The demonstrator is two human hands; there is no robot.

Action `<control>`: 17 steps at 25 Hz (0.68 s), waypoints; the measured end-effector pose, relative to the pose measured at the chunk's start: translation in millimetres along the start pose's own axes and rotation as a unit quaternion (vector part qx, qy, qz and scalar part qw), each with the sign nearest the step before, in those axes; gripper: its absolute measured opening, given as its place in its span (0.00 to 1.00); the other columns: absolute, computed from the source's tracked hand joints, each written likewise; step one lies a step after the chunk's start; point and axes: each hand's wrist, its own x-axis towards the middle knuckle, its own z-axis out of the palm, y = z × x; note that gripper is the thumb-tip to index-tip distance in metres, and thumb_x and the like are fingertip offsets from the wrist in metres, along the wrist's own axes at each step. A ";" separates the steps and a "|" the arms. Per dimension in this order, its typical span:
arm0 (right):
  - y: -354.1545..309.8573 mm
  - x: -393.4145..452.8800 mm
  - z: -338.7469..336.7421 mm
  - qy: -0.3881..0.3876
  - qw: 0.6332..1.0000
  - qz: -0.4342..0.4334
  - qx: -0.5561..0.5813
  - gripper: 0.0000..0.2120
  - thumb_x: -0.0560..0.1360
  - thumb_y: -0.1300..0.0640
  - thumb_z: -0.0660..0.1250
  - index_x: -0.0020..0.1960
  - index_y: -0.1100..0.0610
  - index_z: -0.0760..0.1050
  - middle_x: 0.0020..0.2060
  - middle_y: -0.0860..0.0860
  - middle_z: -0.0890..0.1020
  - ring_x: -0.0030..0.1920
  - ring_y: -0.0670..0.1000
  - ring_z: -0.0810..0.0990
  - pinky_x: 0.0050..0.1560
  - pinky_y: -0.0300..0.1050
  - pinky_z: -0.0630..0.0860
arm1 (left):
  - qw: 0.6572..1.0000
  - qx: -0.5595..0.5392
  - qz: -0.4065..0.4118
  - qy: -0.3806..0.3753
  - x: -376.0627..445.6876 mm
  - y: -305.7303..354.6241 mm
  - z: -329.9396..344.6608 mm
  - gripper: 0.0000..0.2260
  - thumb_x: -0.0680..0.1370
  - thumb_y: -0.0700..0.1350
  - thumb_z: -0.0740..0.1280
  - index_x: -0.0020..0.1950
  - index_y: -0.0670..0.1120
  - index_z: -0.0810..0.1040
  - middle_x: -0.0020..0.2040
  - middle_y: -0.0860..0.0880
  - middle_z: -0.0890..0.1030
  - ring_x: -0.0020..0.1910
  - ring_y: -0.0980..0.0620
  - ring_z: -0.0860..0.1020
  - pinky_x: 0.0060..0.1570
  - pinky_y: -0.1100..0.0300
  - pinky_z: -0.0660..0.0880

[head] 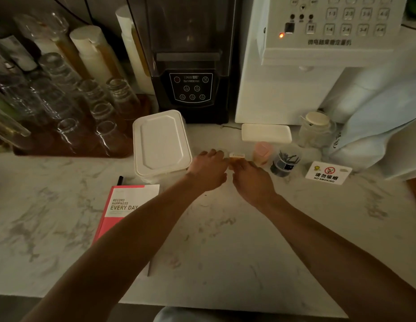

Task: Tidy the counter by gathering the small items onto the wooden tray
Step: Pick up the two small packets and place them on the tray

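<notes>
Dimly lit, red notebook (123, 205) toward the bench's (225, 252) left front, white lidded box (161, 142) near the back edge, your left hand (208, 169) curled, grip unclear, small orange-capped item (236, 156) between hands, your right hand (251, 180) touching it, grip state unclear, no-smoking sign (328, 173) right.

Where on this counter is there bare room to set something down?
The marble counter is bare along the front, between the pink notebook and the no-smoking sign, under the forearms. Left of the notebook is also bare. It is crowded at the back: white lidded box, both hands, pink jar and dark cup sit close together.
</notes>
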 end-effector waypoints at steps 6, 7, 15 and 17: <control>-6.7 28.0 5.8 -0.048 0.997 0.014 -0.055 0.19 0.78 0.65 0.58 0.68 0.63 0.66 0.64 0.59 0.73 0.64 0.60 0.72 0.53 0.51 0.76 | 0.994 0.058 -0.040 -0.081 26.5 -27.2 -0.4 0.21 0.77 0.55 0.63 0.67 0.49 0.71 0.64 0.46 0.75 0.64 0.44 0.72 0.64 0.47 0.66; -7.2 31.5 6.2 -0.053 0.996 0.021 -0.069 0.19 0.78 0.66 0.59 0.68 0.63 0.67 0.63 0.60 0.73 0.63 0.60 0.73 0.53 0.52 0.75 | 0.993 0.061 -0.041 -0.091 28.5 -29.4 1.2 0.21 0.77 0.55 0.63 0.67 0.49 0.71 0.64 0.46 0.75 0.65 0.44 0.71 0.64 0.47 0.66; -9.7 62.8 -0.1 -0.081 0.988 0.050 -0.118 0.16 0.76 0.68 0.60 0.64 0.64 0.70 0.58 0.60 0.76 0.58 0.61 0.75 0.44 0.50 0.70 | 0.990 0.066 -0.051 -0.116 39.7 -27.9 7.1 0.21 0.79 0.58 0.61 0.68 0.49 0.71 0.66 0.46 0.74 0.66 0.45 0.71 0.68 0.43 0.61; -10.4 67.1 0.2 -0.122 0.985 0.058 -0.109 0.17 0.78 0.64 0.59 0.66 0.60 0.70 0.60 0.60 0.77 0.60 0.60 0.76 0.50 0.50 0.73 | 0.990 0.059 -0.059 -0.118 40.7 -27.1 7.0 0.20 0.79 0.57 0.62 0.68 0.50 0.72 0.66 0.46 0.74 0.66 0.45 0.71 0.69 0.43 0.60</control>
